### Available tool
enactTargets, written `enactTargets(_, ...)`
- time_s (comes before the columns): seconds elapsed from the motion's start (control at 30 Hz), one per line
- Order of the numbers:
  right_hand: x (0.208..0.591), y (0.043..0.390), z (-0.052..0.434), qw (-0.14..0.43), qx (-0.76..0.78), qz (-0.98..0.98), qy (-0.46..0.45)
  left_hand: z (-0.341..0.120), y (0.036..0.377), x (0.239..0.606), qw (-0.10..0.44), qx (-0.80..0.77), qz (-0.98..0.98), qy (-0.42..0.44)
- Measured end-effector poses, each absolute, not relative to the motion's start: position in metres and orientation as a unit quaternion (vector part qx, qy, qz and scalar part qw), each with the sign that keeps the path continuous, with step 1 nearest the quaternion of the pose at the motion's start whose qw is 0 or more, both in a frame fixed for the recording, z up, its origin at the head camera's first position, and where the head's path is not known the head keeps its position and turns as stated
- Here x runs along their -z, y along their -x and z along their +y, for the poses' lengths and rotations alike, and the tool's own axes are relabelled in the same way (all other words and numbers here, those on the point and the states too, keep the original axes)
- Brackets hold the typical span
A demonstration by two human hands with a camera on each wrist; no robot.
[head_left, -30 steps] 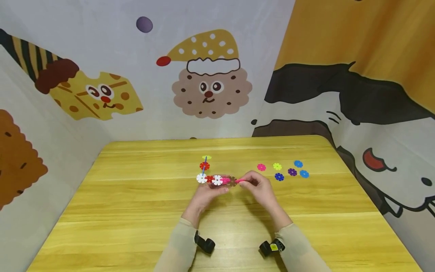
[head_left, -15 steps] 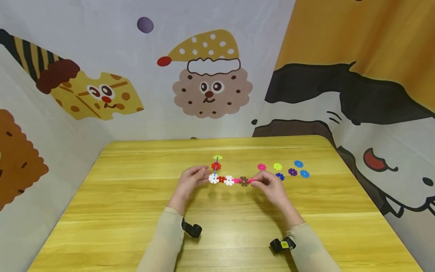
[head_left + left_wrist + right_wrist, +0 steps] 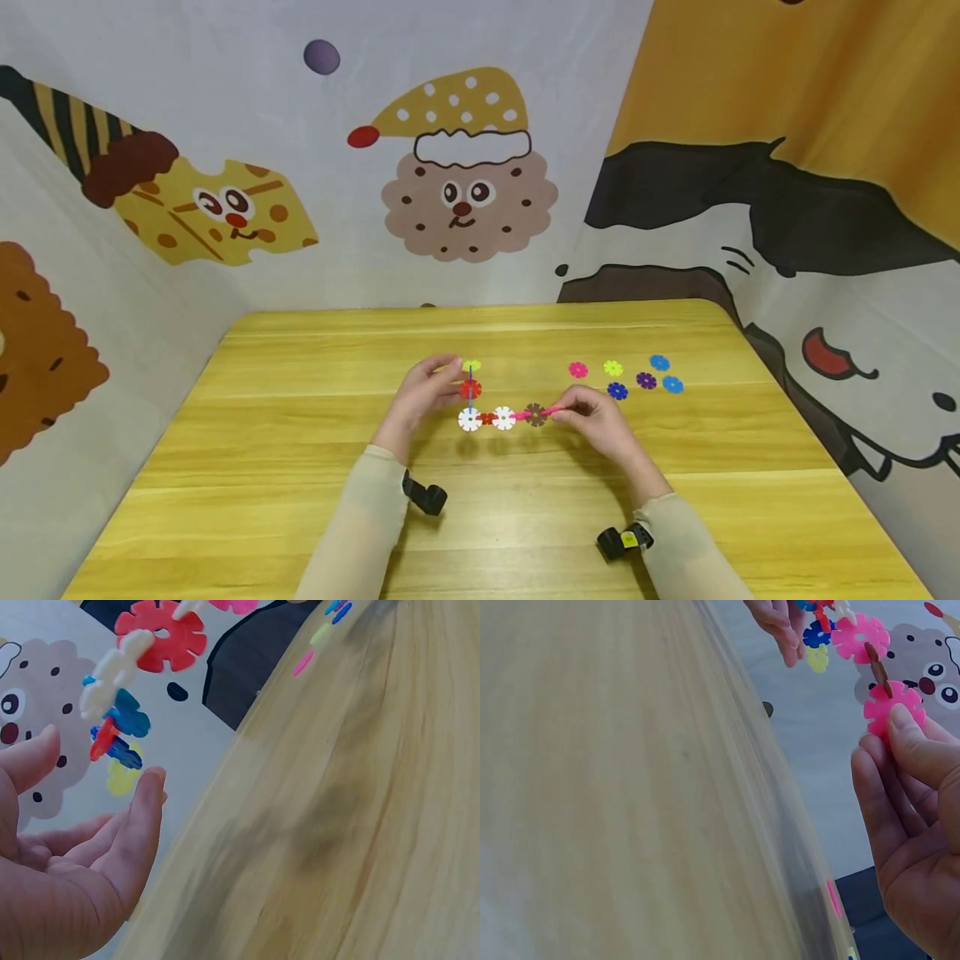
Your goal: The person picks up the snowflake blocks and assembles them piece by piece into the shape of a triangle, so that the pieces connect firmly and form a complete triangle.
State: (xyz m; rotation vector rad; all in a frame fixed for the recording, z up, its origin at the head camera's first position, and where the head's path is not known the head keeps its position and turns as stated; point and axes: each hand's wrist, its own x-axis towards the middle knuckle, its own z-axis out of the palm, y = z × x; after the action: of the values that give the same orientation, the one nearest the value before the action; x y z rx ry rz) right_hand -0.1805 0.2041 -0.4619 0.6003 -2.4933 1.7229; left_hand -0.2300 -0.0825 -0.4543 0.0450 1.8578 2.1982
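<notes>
Linked plastic snowflake discs form an L-shaped chain above the table. At its right end is a pink disc (image 3: 892,705), pinched between the thumb and fingers of my right hand (image 3: 600,417). From there a brown disc (image 3: 536,415), another pink one, a white disc (image 3: 504,418), a small red one and a corner white disc (image 3: 470,419) follow. Blue discs, a red disc (image 3: 471,389) and a yellow disc (image 3: 471,366) make the other leg. My left hand (image 3: 420,396) is beside that leg, thumb and fingers spread; in the left wrist view a gap shows between fingertips and discs.
Loose discs lie on the wooden table (image 3: 300,467) at the right: a pink disc (image 3: 578,370), a yellow-green disc (image 3: 612,367), a dark blue disc (image 3: 617,391), a purple disc (image 3: 647,381) and light blue discs (image 3: 660,362). A cartoon-printed curtain (image 3: 337,208) stands behind the table.
My left hand has come out from under the chain and moved left. My right hand has carried the chain right, then slightly nearer to me.
</notes>
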Motion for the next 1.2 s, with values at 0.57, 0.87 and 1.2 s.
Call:
enactTargets(0.57,0.488,0.196,0.213,0.001,-0.530,-0.820,-0.217,-0.075,0.227,0.461,0.119,-0.731,0.671,-0.052)
enactTargets(0.87,0.490,0.194,0.216,-0.049,-0.467,-0.865,-0.179,-0.072,0.219,0.460,0.087,-0.713,0.693,-0.063)
enactTargets(1.2,0.486,0.196,0.240,-0.025,-0.484,-0.859,-0.165,-0.070,0.217,0.465,0.066,-0.722,0.686,-0.059)
